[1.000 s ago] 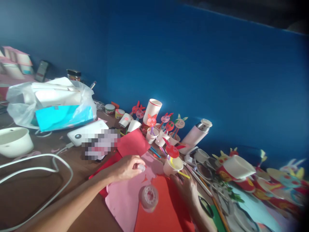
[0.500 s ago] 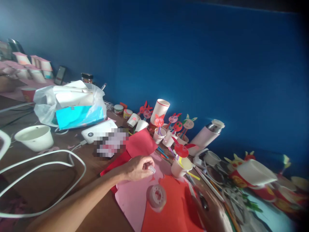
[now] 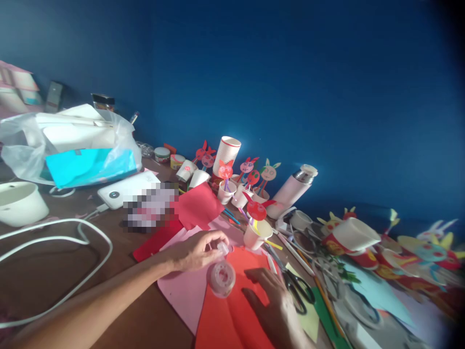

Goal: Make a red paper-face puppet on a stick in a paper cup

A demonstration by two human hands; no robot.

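My left hand [image 3: 196,250] is pinched shut on a small clear piece, apparently tape, just above a roll of clear tape [image 3: 221,278] that lies on a red paper sheet [image 3: 232,315]. A pink sheet [image 3: 183,291] lies under my left wrist. My right hand [image 3: 271,303] rests flat on the red sheet, fingers spread and empty, right of the tape roll. Black-handled scissors [image 3: 298,290] lie just right of that hand. A paper cup with a red paper animal on a straw [image 3: 257,228] stands beyond the roll.
Several paper cups with paper animals [image 3: 247,182] and a pink flask [image 3: 292,191] stand along the blue wall. A plastic bag with boxes [image 3: 72,145], a white bowl [image 3: 20,203] and a white cable [image 3: 72,242] are at the left. Coloured paper crafts [image 3: 399,261] crowd the right.
The view swung right, then back left. My left hand moved its pinched piece closer to the tape roll. My right hand came back onto the red sheet and lies flat.
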